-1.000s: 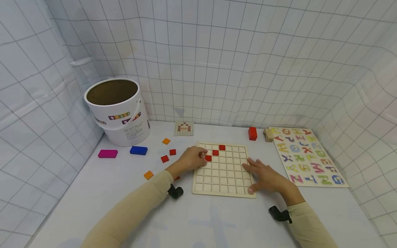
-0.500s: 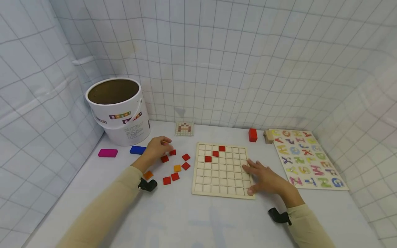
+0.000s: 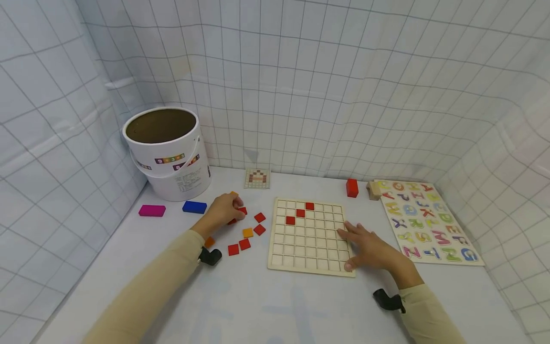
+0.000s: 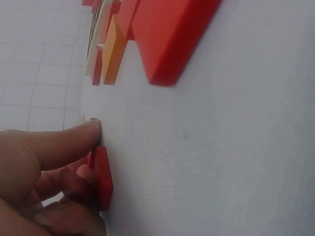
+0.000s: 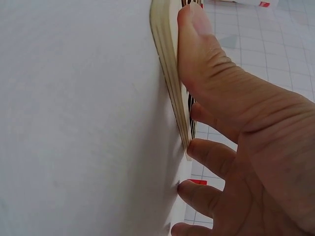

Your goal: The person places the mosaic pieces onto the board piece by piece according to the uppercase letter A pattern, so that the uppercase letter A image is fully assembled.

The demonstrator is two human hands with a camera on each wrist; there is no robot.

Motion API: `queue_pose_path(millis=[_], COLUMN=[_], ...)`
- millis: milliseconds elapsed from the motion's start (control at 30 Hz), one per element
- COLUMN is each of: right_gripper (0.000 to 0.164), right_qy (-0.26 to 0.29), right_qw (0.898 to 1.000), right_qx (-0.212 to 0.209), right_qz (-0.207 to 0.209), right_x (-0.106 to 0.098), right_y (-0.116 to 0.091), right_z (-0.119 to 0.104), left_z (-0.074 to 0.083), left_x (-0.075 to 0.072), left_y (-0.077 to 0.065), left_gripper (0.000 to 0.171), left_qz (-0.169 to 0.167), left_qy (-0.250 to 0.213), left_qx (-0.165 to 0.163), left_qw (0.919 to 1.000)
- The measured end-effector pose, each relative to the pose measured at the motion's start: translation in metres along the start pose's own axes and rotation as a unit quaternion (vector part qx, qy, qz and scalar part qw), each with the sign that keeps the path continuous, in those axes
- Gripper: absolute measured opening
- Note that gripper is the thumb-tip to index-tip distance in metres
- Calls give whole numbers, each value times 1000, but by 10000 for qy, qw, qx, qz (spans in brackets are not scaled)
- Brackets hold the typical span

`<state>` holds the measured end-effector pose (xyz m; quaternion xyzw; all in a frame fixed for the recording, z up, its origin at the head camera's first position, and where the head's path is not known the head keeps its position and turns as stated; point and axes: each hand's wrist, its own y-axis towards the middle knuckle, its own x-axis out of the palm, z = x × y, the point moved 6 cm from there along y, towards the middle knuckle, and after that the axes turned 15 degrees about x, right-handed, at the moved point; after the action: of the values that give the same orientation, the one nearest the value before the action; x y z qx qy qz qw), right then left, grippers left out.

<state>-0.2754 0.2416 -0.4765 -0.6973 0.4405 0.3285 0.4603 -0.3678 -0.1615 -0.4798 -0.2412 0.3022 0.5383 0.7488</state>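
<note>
In the head view my left hand (image 3: 222, 210) is low over the loose tiles, thumb and fingertips pinching a small square red tile (image 3: 243, 210) at the table. The left wrist view shows the thumb and curled fingers close around it, with another red tile (image 4: 103, 179) right beside the fingers. An orange tile (image 3: 233, 193) peeks out behind the hand. My right hand (image 3: 368, 246) rests on the right edge of a wooden grid board (image 3: 311, 243), fingers spread and thumb on the near corner. Three red tiles sit in a diagonal on the board, among them one red tile (image 3: 310, 206) in the top row.
Between hand and board lie more red tiles (image 3: 259, 230) and an orange tile (image 3: 248, 232). A pattern card (image 3: 257, 179) is behind them. At left stand a white bucket (image 3: 172, 162), a blue block (image 3: 195, 207) and a magenta block (image 3: 152, 210). A red block (image 3: 352, 188) and an alphabet board (image 3: 425, 222) are at right.
My left hand has left the third red tile on the board, gone left to the far orange tile, then shifted slightly nearer onto a red tile. My right hand has stayed put.
</note>
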Motion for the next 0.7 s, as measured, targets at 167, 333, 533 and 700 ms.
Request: queue_pose_path(millis=[167, 333, 533, 700], right_gripper=[108, 108, 107, 109], right_qy=[95, 156, 94, 45], right_qw=[9999, 9998, 9998, 9999], right_qx=[-72, -112, -162, -82], right_qz=[30, 27, 43, 54], right_x=[0, -1, 0, 1], right_y=[0, 0, 2, 2], right_z=[0, 0, -1, 0], left_z=[-1, 1, 6, 15], left_x=[0, -1, -4, 0], left_y=[1, -1, -2, -2], left_gripper=[31, 29, 25, 28], left_qz=[-70, -129, 130, 507], left_qy=[59, 140, 324, -195], left_qx=[-59, 76, 364, 489], left_qw=[9999, 9998, 9987, 9973])
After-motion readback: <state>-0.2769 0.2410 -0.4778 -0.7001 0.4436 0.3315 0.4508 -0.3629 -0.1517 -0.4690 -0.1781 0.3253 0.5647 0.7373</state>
